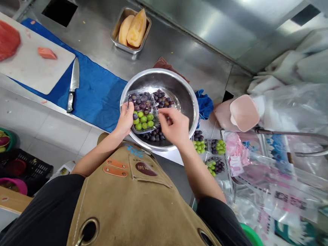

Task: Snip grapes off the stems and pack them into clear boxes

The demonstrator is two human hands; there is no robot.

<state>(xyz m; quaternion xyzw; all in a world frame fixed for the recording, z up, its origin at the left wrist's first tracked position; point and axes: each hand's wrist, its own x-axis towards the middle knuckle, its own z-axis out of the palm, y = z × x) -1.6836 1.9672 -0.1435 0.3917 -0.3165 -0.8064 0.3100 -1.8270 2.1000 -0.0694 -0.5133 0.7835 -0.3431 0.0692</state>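
A clear plastic box (154, 126) is held tilted over a large steel bowl (192, 102). Dark grapes fill its upper part and green grapes (144, 121) its lower part. My left hand (125, 119) grips the box by its left edge, thumb over the rim. At the right side of the box is my right hand (175, 125), its fingers closed together near the rim; what they hold, if anything, is too small to make out. Loose dark grapes (161, 98) lie in the bowl behind and below the box.
Left of the bowl, a knife (74, 83) lies on a blue cloth (98, 91) beside a cutting board (54, 69) with red fruit. Behind stands a melon tray (130, 50). Packed grape boxes (216, 165), a pink container (242, 114) and plastic bags (284, 185) are at right.
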